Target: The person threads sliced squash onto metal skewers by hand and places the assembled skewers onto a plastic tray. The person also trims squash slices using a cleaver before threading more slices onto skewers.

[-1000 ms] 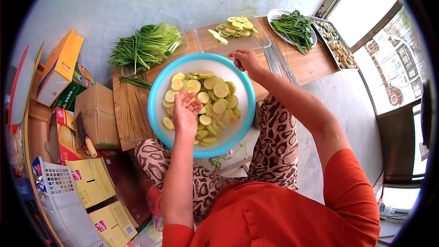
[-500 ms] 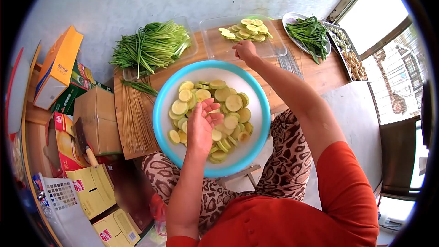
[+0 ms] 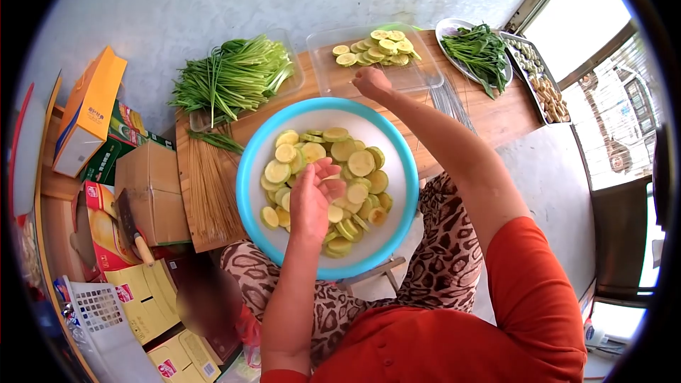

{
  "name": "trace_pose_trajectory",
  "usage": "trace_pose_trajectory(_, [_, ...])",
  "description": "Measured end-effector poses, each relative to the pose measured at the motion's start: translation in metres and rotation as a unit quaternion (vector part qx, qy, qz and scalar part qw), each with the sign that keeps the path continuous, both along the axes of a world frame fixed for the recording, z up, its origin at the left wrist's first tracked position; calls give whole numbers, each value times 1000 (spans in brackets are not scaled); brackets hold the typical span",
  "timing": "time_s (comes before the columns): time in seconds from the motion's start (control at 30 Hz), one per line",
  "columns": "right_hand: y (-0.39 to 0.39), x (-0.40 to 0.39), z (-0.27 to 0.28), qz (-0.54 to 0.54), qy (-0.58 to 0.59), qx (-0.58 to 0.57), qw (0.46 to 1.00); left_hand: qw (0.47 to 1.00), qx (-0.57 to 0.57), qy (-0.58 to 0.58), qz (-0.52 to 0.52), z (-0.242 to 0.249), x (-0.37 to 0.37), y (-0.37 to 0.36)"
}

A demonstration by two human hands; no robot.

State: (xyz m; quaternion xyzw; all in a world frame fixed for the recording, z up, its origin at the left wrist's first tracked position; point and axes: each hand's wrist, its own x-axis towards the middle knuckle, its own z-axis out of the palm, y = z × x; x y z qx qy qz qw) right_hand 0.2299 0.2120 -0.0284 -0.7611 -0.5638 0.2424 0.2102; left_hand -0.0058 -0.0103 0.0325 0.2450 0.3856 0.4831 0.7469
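A blue-rimmed white basin (image 3: 250, 149) holds many round slices of a pale green vegetable (image 3: 360, 163). Over the basin's left half is my left hand (image 3: 313, 195), palm turned up and fingers loosely curled but apart, with nothing seen in it. My right hand (image 3: 372, 81) is closed above the front edge of a clear plastic tray (image 3: 328, 79), and anything within its fingers is hidden. More slices (image 3: 386, 47) lie piled in that tray, just behind the right hand.
Long green stems (image 3: 230, 78) fill another clear tray. Thin wooden skewers (image 3: 213, 191) lie left of the basin, metal ones (image 3: 451, 103) to the right. Leafy greens (image 3: 477, 53) sit on an oval plate, beside a dark tray (image 3: 560, 119). Boxes and a cleaver (image 3: 128, 220) stand at left.
My right hand has shifted slightly left, and slices at the left of the clear tray's pile lie differently. My left hand has barely moved.
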Motion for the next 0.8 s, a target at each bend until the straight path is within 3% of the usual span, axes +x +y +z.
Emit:
trace_pose_trajectory(0.1, [-24, 6, 27, 40, -75, 21, 996, 1000, 2, 10, 0, -3, 1, 0])
trace_pose_trajectory(0.17, [-42, 24, 42, 70, -31, 68, 995, 1000, 2, 12, 2, -5, 0, -2])
trace_pose_trajectory(0.27, [-67, 65, 50, 32, 57, 74, 995, 1000, 5, 0, 14, -11, 1, -4])
trace_pose_trajectory(0.37, [-104, 118, 52, -2, 53, 127, 990, 1000, 0, 2, 17, -16, 1, -4])
trace_pose_trajectory(0.6, [-177, 230, -41, -92, -58, -44, 993, 999, -8, 29, 15, -19, 4, -7])
trace_pose_trajectory(0.73, [-202, 219, -58, -94, -174, -100, 975, 999, -12, 50, 13, -28, 4, -8])
trace_pose_trajectory(0.8, [-209, 200, -46, -100, -170, -110, 974, 997, -8, 73, 15, -32, 5, -7])
